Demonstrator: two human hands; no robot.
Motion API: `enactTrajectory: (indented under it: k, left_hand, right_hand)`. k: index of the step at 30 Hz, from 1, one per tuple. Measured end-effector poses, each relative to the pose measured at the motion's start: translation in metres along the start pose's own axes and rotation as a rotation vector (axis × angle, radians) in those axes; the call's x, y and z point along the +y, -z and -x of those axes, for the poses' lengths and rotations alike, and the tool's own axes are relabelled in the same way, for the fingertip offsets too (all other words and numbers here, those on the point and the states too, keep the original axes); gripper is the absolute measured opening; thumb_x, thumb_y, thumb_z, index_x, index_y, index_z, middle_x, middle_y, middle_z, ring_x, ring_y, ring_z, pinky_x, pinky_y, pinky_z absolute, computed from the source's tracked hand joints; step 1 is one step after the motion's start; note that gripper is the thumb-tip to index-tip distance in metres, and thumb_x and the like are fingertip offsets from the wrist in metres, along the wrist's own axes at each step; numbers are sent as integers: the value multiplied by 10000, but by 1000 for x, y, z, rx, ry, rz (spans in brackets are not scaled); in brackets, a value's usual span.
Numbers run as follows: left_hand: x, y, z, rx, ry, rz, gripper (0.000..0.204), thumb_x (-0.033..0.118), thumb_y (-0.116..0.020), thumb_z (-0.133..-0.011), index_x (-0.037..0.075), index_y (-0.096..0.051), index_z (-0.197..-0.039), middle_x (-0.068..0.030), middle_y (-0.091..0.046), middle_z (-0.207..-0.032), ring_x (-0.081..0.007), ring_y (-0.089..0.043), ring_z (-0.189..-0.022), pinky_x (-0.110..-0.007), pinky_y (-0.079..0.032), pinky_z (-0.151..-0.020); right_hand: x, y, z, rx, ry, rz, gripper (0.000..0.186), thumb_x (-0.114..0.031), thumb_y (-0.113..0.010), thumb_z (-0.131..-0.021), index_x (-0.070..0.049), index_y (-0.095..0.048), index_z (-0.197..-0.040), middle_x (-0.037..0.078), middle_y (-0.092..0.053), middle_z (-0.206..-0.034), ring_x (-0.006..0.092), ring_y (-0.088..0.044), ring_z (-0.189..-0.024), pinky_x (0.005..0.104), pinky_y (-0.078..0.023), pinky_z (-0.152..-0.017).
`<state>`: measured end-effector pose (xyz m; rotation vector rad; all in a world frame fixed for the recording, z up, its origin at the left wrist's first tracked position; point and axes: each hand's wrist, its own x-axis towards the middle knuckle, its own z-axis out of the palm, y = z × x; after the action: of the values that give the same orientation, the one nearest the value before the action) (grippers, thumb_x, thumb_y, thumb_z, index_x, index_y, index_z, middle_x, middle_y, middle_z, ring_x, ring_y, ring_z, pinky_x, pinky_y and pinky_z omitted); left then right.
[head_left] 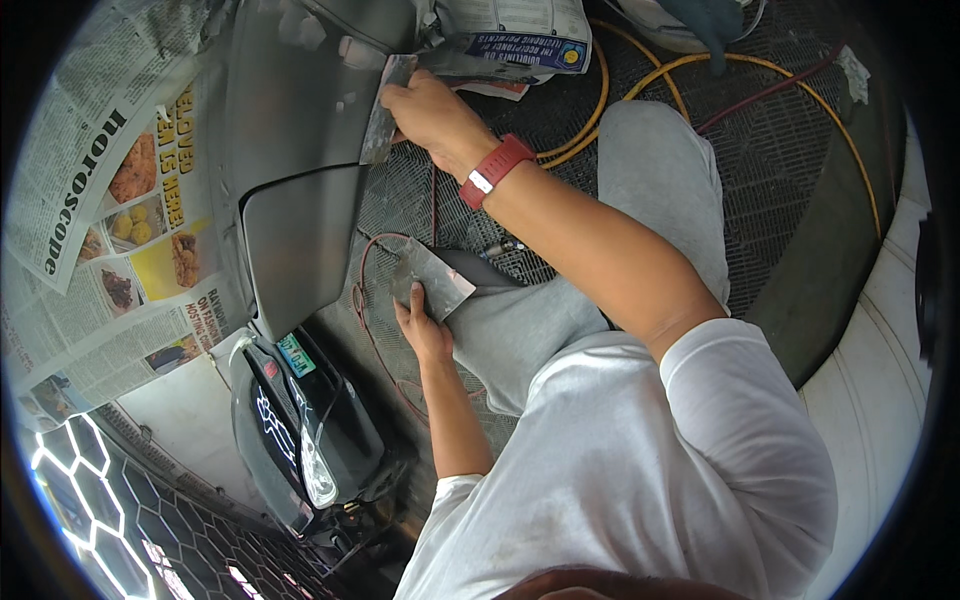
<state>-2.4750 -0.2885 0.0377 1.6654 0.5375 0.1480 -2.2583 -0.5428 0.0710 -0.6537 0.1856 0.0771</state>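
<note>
Flat strip (380, 130) gripped by right hand (440, 118) at grey panel (300, 125)'s edge
Thin plate (437, 277)'s pinched in left hand (424, 333); newspaper (75, 130)'s covered in bold print.

1 head-worn fisheye looks down from close above.

Soft, fairly even light covers the middle of the view. At lower left, a glowing white hexagonal lattice (93, 505) burns nearly to pure white, and sharp white glints streak the glossy black curved panel (350, 420). The matte grey bodywork panel (300, 225) gives a dull sheen. Black fisheye vignetting surrounds everything; outlines bow near the rim.
</note>
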Motion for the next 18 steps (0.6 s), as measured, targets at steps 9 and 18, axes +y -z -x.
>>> enactTrajectory:
  k: [9,18]
  left_hand:
    - [-6,7,-1,9,-15,21,364,111,-642,-1038,1,-562,-1376,-94,-658,-1281,-198,-635,-1148,-338,-512,-1013]
    - [-4,6,-3,7,-1,21,375,110,-655,-1033,5,-562,-1381,-93,-646,-1310,-202,-617,-1184,-338,-495,-1035]
  right_hand:
    - [-10,-13,-11,24,20,15,283,-140,-551,-972,53,-639,-1160,84,-664,-959,187,-659,-839,370,-612,-716]
    - [-5,-50,-49,166,150,117,170,-133,-568,-945,26,-604,-896,43,-561,-812,168,-578,-733,384,-596,-631]
